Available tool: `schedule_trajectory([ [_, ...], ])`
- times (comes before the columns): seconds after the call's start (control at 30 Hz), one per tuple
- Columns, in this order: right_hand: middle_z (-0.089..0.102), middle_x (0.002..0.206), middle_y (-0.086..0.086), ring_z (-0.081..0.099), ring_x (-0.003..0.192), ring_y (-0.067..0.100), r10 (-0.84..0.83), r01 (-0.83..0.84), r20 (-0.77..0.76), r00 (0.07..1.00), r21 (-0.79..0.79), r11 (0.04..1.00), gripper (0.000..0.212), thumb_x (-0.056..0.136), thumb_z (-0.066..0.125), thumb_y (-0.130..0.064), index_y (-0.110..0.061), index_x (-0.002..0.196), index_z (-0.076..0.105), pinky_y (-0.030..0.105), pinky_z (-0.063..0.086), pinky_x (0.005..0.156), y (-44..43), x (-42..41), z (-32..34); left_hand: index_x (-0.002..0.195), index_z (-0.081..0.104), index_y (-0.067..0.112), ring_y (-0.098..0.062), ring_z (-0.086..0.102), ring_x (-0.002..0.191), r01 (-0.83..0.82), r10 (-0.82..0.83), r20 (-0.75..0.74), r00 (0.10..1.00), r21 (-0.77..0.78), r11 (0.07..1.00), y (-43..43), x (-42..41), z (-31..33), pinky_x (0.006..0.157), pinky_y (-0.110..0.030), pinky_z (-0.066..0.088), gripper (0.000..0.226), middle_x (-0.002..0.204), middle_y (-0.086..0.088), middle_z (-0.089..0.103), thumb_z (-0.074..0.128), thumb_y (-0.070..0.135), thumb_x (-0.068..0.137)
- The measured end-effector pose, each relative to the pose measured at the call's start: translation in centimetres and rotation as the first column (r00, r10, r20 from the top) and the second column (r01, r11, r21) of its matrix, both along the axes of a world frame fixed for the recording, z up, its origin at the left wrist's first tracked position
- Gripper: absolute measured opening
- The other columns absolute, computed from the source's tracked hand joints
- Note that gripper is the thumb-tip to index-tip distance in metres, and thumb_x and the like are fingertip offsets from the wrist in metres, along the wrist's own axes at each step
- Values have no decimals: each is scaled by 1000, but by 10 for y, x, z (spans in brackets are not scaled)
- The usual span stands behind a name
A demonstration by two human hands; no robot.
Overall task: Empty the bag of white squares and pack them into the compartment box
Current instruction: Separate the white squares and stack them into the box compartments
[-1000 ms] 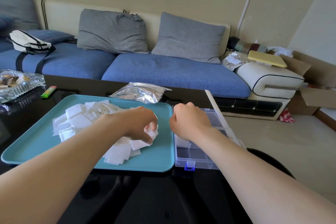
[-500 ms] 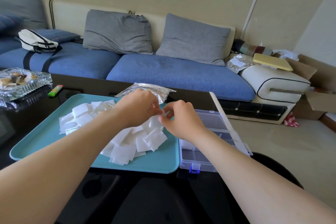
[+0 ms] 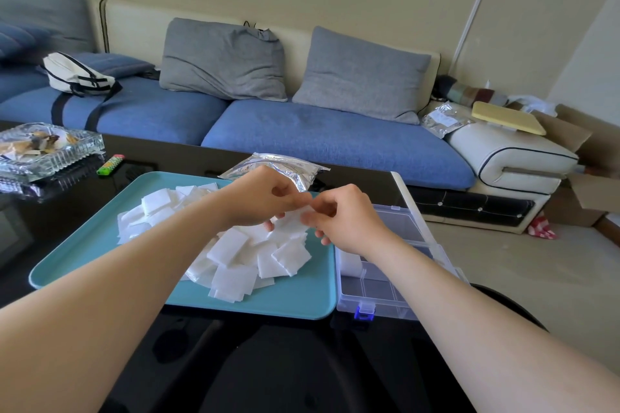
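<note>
Your left hand (image 3: 265, 201) and right hand (image 3: 349, 221) are together pinching one white square (image 3: 291, 217); the foil bag (image 3: 297, 168) is showing print too blurred to read.

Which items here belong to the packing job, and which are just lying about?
Job: squares heaped on the tray; box; bag; left hand and right hand, pinching one square together.
Lying about: glass dish; lighter; pouch; cushions; foil packet.

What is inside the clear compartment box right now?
White squares stand stacked in one left compartment of the box; the other visible compartments look bare. The right hand and forearm hide part of the middle.
</note>
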State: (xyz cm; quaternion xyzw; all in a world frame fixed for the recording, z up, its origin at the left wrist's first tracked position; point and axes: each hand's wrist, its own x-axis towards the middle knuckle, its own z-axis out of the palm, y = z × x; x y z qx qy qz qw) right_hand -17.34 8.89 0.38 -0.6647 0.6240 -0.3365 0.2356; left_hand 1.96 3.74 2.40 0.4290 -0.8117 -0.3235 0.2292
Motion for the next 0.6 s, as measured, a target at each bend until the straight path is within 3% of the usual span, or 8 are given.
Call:
schedule_trajectory([
  [0.1,72,67,8,70,57,20,-33,30,110,993,31,999,17,96,78,-21,-14,81,75,35,64,60,0,-2,-1,100,80,20,-19,74,78,97,-94,-35,995,87,992,1,4,-1,76,-32,63,18,90,0,80,88,24,85],
  [0.2,75,73,9,74,61,21,-69,58,182,981,66,996,8,93,81,-18,-12,91,77,38,67,68,0,-4,0,90,80,20,-15,71,69,28,-25,-50,998,48,998,-4,4,-3,74,-29,59,10,82,0,79,80,10,89],
  [0.33,77,68,8,77,60,21,-156,144,227,961,69,987,26,82,92,-20,-8,96,74,29,62,61,2,-5,6,84,80,26,-9,62,63,-57,58,-80,995,10,998,-8,1,-6,67,-23,53,13,76,2,77,75,26,96],
  [0.4,77,67,7,77,60,19,-152,143,207,966,57,988,23,81,93,-18,-8,91,75,25,60,59,4,-6,8,83,80,29,-7,58,63,-49,50,-79,996,19,999,-8,1,-8,68,-25,52,16,77,2,76,74,31,97],
  [0.5,76,65,3,76,61,16,-130,130,120,984,9,991,16,82,91,-15,-12,84,76,29,63,65,4,-6,7,87,81,28,-11,50,65,-17,18,-26,1000,24,1000,-10,-1,-12,67,-31,48,19,77,-6,71,69,33,101],
  [0.6,76,64,-1,75,60,11,-113,117,54,992,-72,991,14,84,89,-13,-14,81,75,37,66,73,2,-7,3,88,78,19,-12,45,66,11,-13,43,999,33,999,-10,-3,-13,67,-32,42,27,73,-2,59,61,33,104],
])
